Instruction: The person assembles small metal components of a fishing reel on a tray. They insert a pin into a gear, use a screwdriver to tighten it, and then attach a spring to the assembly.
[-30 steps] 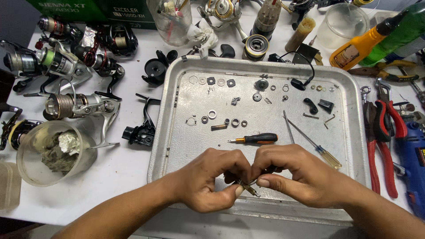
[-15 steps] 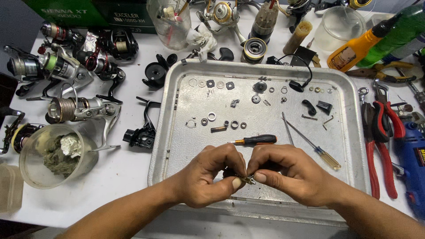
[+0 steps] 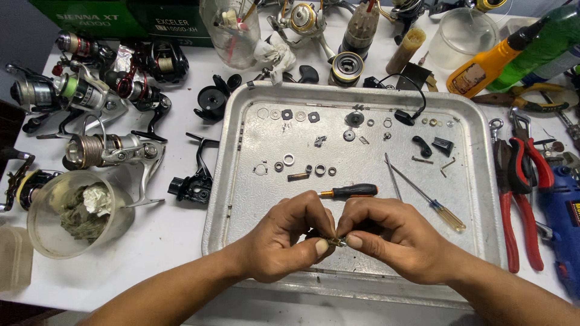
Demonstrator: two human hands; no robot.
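My left hand [image 3: 290, 238] and my right hand [image 3: 393, 235] meet over the near part of a metal tray [image 3: 241, 199]. Together they pinch a small brass-coloured metal part [image 3: 336, 242] between thumbs and fingertips. Most of the part is hidden by my fingers. Just beyond my hands lies a short screwdriver with a black and orange handle [image 3: 350, 192]. A longer screwdriver with a clear yellow handle [image 3: 435, 206] lies to the right of it. Several small washers, rings and screws [image 3: 302, 170] are spread over the tray's far half.
Several fishing reels [image 3: 90, 96] lie on the white table left of the tray. A clear bowl of dirty wadding [image 3: 75, 211] stands at the near left. Red-handled pliers [image 3: 519, 181] and a blue power tool [image 3: 565, 211] lie on the right. Bottles and jars line the back.
My hands have stayed together over the tray's near edge, shifting slightly while turning the small part between the fingertips. The rest has not moved.
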